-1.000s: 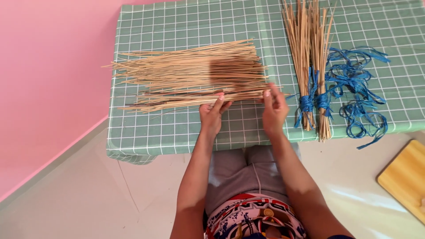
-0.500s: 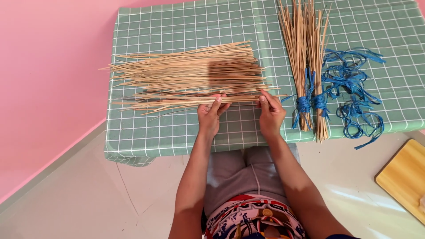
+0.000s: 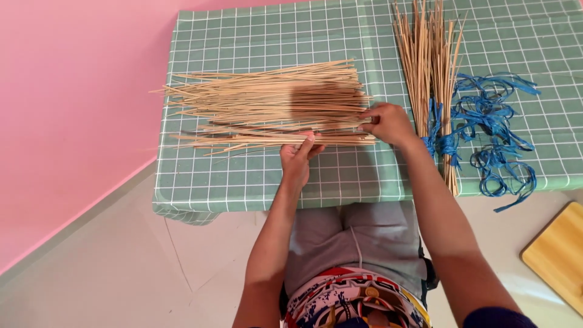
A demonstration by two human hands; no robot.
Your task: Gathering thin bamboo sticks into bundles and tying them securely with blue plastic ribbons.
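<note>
A loose pile of thin tan sticks (image 3: 267, 103) lies sideways on the table with the green checked cloth (image 3: 255, 176). My left hand (image 3: 299, 157) pinches a few sticks at the near edge of the pile. My right hand (image 3: 388, 123) is closed around the right ends of the sticks, further back than the left hand. Just right of it lie two bundles of the same sticks (image 3: 428, 67), tied with blue ribbon (image 3: 438, 141) and pointing away from me.
Several loose blue ribbon strips (image 3: 495, 133) are tangled on the cloth at the right. A light wooden board (image 3: 555, 255) lies on the floor at the lower right. A pink wall (image 3: 67, 109) runs along the left. My lap is below the table's front edge.
My right hand has moved back and to the right, onto the pile's right end. My left hand stays at the near edge of the pile.
</note>
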